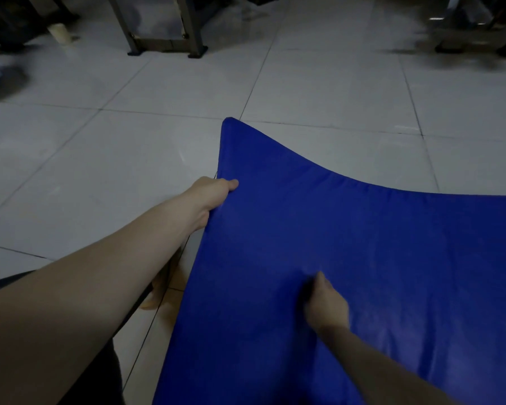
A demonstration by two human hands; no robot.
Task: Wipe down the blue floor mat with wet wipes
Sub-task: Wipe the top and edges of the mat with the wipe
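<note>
We see one blue mat (377, 235) spread in front of us over the pale tiled floor (100, 147). Its far edge sags in a curve and one corner points away from us. Two hands are on it. Our left hand (214, 197) grips the mat's left edge, with the thumb on top and the fingers hidden underneath. Our right hand (326, 305) sits on the upper face, nearer to us, its fingers curled and pinching the cover. Well beyond the mat stand two metal legs (164, 33) on dark feet, and one pale roll (58, 33) lies blurred to their left.
</note>
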